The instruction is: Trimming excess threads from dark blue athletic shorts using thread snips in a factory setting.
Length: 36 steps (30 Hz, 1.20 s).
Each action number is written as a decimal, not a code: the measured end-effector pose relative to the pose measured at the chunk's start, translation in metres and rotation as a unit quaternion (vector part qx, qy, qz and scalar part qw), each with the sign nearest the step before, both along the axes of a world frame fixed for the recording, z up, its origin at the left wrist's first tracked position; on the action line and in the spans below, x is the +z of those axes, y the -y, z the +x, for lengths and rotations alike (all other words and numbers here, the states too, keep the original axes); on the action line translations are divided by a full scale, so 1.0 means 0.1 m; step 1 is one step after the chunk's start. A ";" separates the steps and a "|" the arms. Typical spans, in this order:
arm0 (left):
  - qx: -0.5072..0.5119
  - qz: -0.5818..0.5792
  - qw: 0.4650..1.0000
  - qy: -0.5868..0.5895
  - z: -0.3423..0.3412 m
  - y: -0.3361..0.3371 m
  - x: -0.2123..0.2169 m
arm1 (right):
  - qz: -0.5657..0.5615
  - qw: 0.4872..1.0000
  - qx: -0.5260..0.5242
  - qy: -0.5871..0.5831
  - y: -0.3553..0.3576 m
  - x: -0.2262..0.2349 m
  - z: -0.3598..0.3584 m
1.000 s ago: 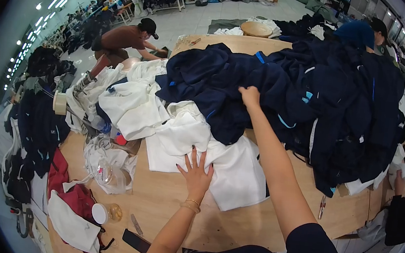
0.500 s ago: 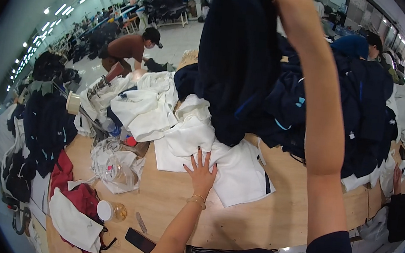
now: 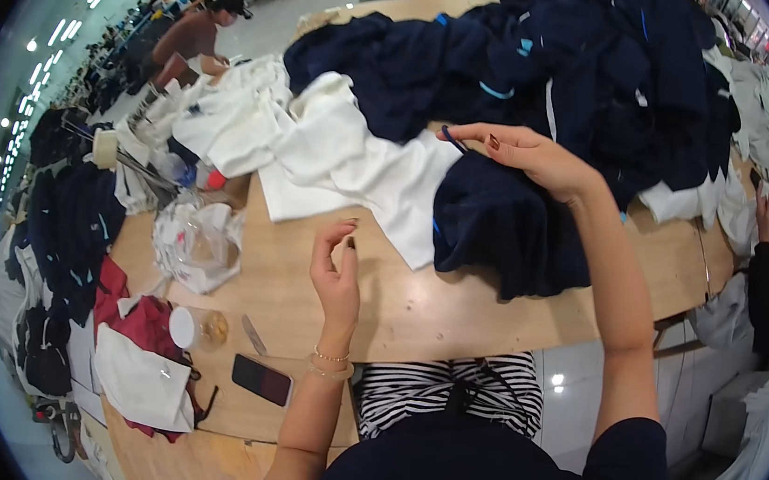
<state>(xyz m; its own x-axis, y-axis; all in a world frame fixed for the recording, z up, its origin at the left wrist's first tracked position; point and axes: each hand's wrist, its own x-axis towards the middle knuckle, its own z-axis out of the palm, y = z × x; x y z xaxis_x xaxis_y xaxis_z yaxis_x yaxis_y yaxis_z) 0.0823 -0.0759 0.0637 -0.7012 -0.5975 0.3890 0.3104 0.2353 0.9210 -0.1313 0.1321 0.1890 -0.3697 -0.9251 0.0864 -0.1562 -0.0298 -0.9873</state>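
Above the table, near the middle, my right hand [image 3: 543, 161] has its thumb and fingers closed on the edge of a navy garment [image 3: 502, 234]. A thin dark loop of it shows at the fingertips, and the rest hangs bunched down to the wood. Holding nothing, my left hand [image 3: 336, 272] hovers over the table, fingers loosely bent and thumb apart. Beyond it lies white fabric [image 3: 356, 157], one corner reaching toward the navy garment. Behind both hands spreads a big heap of navy garments [image 3: 600, 66].
At left on the wooden table [image 3: 396, 307] are a phone [image 3: 261, 380], a thin blade-like tool [image 3: 254, 335], a lidded jar [image 3: 197, 328], a plastic bag [image 3: 197, 244] and maroon cloth [image 3: 117, 292]. A co-worker [image 3: 190, 37] bends at far left; another person's hands [image 3: 766, 216] show at right.
My right hand has come down toward me, lowering the navy garment from high up onto the table. My left hand has lifted off the white fabric and drawn back. The view has tilted down.
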 end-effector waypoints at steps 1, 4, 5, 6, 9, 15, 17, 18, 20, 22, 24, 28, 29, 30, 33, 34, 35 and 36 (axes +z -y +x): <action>-0.001 0.006 1.000 0.010 0.00 -0.11 0.04 | -0.003 0.997 -0.031 0.066 -0.06 -0.29 0.00; -0.134 -0.101 0.986 0.010 0.02 -0.57 0.18 | -0.064 0.991 -0.075 0.086 -0.27 -0.64 0.27; -0.151 -0.129 0.980 0.009 0.00 -0.68 0.16 | -0.081 0.981 -0.023 0.174 -0.37 -0.76 0.33; -0.167 -0.156 0.973 0.008 -0.05 -0.77 0.12 | -0.099 0.960 0.030 0.259 -0.42 -0.80 0.42; -0.189 -0.184 0.964 -0.021 -0.29 -0.98 0.03 | -0.094 0.955 -0.086 0.266 -0.61 -1.00 0.67; -0.358 -0.170 0.912 0.110 -0.48 -1.15 -0.14 | -0.123 0.958 -0.098 0.242 -1.00 -1.24 0.79; -0.342 -0.128 0.913 0.184 -0.32 -1.10 0.11 | -0.134 0.972 -0.125 0.147 -1.06 -1.28 0.81; -0.318 -0.081 0.933 0.146 -0.22 -1.04 0.14 | -0.137 0.971 -0.122 0.152 -1.05 -1.24 0.87; -0.306 -0.014 0.937 0.167 -0.07 -0.90 0.31 | -0.066 0.981 -0.058 0.173 -1.02 -1.13 1.01; -0.265 -0.108 0.935 0.208 -0.12 -0.79 0.10 | -0.042 0.981 -0.072 0.174 -0.91 -1.31 1.03; -0.190 -0.275 0.919 0.208 -0.16 -0.75 -0.22 | 0.178 0.949 -0.185 -0.180 -0.83 -1.60 0.96; -0.039 -0.431 0.897 0.089 -0.01 -0.99 -0.45 | 0.126 0.870 -0.292 -0.376 -0.83 -1.75 1.07; -0.030 -0.373 0.924 0.083 0.06 -1.08 -0.44 | 0.069 0.890 -0.300 -0.337 -0.91 -1.61 1.09; -0.028 -0.371 0.924 0.088 0.11 -1.13 -0.47 | 0.012 0.901 -0.321 -0.291 -0.98 -1.50 1.09; -0.068 -0.366 0.921 0.118 0.14 -1.24 -0.53 | -0.072 0.873 -0.470 -0.109 -1.47 -1.50 1.01; -0.070 -0.364 0.921 0.120 0.14 -1.27 -0.57 | -0.074 0.831 -0.537 -0.121 -1.67 -1.56 0.92; -0.066 -0.344 0.930 0.108 0.12 -1.31 -0.60 | -0.019 0.777 -0.605 -0.173 -1.89 -1.67 0.81; -0.063 -0.325 0.939 0.094 0.11 -1.33 -0.62 | 0.054 0.739 -0.637 -0.211 -2.14 -1.82 0.68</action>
<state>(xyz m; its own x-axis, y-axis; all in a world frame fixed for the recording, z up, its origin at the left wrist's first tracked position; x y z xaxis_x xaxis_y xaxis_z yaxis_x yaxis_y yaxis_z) 0.0932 0.0573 0.0013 -0.8432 -0.1836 0.5053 0.2208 0.7387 0.6369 -0.0633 0.3459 0.0072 -0.9082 0.1412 0.3939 -0.2841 0.4829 -0.8283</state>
